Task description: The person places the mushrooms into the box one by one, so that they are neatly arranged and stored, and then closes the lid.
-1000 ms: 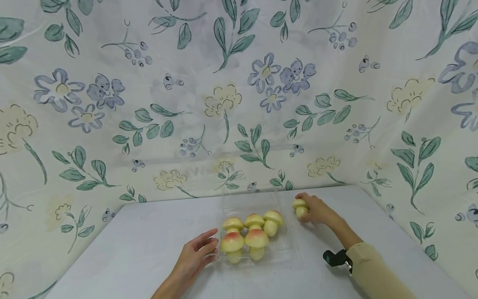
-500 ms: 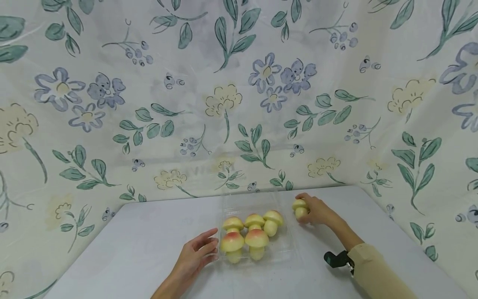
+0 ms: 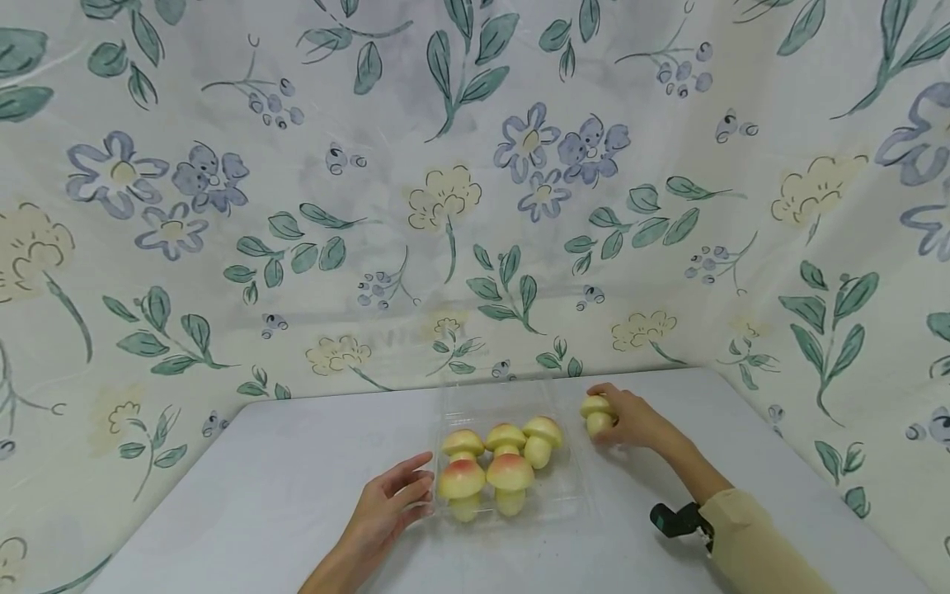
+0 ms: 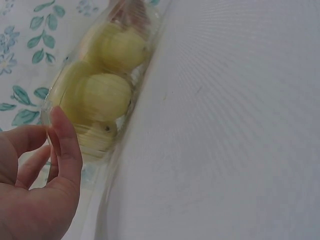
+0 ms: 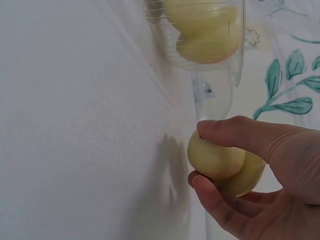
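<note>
A clear plastic box (image 3: 571, 503) stands on the table with several yellow toy mushrooms (image 3: 510, 477) in it, some with red-blushed caps. At its left side is my left hand (image 3: 384, 513); the left wrist view shows the thumb and fingers (image 4: 67, 145) pinching the box's edge. To the right of the box, my right hand (image 3: 637, 419) grips one more toy mushroom (image 3: 596, 412) between thumb and fingers. Its stem (image 5: 212, 156) faces the right wrist camera, and the palm side partly covers the cap. That mushroom is apart from the box.
A white table (image 3: 297, 462) bears everything. Behind it and at the sides hangs a flowered cloth (image 3: 475, 247). A clear lid (image 3: 490, 400) extends from the box's far side. A black device (image 3: 675, 520) is at the right wrist, by the beige sleeve (image 3: 757, 536).
Both hands, the box and the mushrooms keep practically the same places. The right forearm and its wrist device have shifted slightly to the right.
</note>
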`<action>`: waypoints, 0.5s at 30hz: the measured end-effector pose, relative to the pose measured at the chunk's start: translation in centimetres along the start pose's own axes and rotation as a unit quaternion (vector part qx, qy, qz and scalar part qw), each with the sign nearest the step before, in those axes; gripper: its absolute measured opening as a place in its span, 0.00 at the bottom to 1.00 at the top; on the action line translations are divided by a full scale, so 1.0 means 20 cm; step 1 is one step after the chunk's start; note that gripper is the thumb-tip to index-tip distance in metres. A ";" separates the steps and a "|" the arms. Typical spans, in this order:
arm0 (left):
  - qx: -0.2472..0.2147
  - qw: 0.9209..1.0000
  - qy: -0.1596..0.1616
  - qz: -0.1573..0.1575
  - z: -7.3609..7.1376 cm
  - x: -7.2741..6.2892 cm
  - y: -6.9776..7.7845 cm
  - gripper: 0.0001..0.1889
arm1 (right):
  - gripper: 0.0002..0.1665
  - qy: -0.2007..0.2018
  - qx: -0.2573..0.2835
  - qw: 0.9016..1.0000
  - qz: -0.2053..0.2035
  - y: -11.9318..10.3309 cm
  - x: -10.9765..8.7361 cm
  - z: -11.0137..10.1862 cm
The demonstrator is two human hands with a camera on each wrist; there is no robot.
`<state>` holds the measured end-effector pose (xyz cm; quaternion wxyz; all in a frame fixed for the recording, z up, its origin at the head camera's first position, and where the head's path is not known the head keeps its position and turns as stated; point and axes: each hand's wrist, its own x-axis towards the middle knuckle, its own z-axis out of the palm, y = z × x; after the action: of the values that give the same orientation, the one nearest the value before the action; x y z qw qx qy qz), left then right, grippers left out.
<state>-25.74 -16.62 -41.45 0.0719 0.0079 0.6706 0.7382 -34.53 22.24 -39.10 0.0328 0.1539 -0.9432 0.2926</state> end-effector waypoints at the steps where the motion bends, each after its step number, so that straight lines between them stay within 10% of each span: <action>1: 0.000 1.000 -0.002 0.001 0.00 0.00 0.00 0.30 | 0.41 0.002 -0.002 1.000 -0.002 0.00 0.00 0.00; 15: -0.004 1.000 0.001 -0.001 0.00 0.01 0.00 0.30 | 0.40 0.010 -0.015 0.999 -0.043 -0.03 -0.04 -0.03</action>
<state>-25.90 -16.60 -41.46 0.0723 0.0059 0.6679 0.7407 -33.67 22.29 -38.48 0.0574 0.1912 -0.9394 0.2787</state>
